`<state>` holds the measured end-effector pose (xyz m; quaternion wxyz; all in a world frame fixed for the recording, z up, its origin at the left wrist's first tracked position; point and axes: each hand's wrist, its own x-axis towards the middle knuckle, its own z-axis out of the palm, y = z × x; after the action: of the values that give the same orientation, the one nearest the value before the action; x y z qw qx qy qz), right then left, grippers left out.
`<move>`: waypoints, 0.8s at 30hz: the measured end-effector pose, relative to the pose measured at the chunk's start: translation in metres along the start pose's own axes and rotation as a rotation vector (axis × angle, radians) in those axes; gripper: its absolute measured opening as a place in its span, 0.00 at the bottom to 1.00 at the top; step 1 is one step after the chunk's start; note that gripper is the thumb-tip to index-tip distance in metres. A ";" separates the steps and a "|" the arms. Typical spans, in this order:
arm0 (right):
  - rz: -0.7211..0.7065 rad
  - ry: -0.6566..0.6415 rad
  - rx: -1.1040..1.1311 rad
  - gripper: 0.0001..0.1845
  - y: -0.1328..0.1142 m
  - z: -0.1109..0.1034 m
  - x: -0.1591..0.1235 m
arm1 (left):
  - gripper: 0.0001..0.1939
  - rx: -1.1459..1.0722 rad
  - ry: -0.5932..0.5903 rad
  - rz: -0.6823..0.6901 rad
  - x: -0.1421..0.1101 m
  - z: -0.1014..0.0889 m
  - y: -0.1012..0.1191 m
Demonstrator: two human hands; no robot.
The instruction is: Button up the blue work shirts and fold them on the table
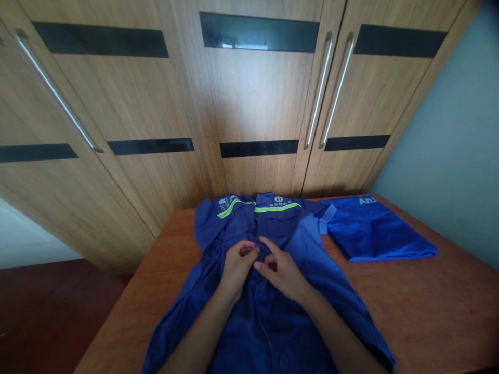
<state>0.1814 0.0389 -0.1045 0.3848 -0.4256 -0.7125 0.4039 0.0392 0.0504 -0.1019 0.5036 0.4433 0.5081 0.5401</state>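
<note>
A dark blue work jacket [273, 322] lies spread on the table, its collar at the far end and its hem towards me. White print and yellow-green reflective strips cross its chest. My left hand [238, 267] is closed at the middle of the front, thumb and fingers pinched on the edge of the jacket's front opening. Close beside it, my right hand [284, 271] rests at the same front edge, with its thumb and index finger apart and the other fingers curled. The cloth right between the fingertips is partly hidden.
A folded bright blue cloth bag or garment [382, 231] with white letters lies at the right on the reddish-brown wooden table [436, 301]. Behind the table stands a wooden wardrobe [253, 98] with metal handles. A pale wall [448, 145] rises at the right.
</note>
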 end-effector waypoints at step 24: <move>-0.087 0.323 -0.291 0.14 0.004 -0.011 0.005 | 0.14 -0.096 -0.076 -0.021 -0.003 0.002 0.003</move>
<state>0.1902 0.0472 -0.1026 0.4458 -0.5047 -0.7099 0.2066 0.0408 0.0473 -0.0984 0.5489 0.4333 0.4668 0.5412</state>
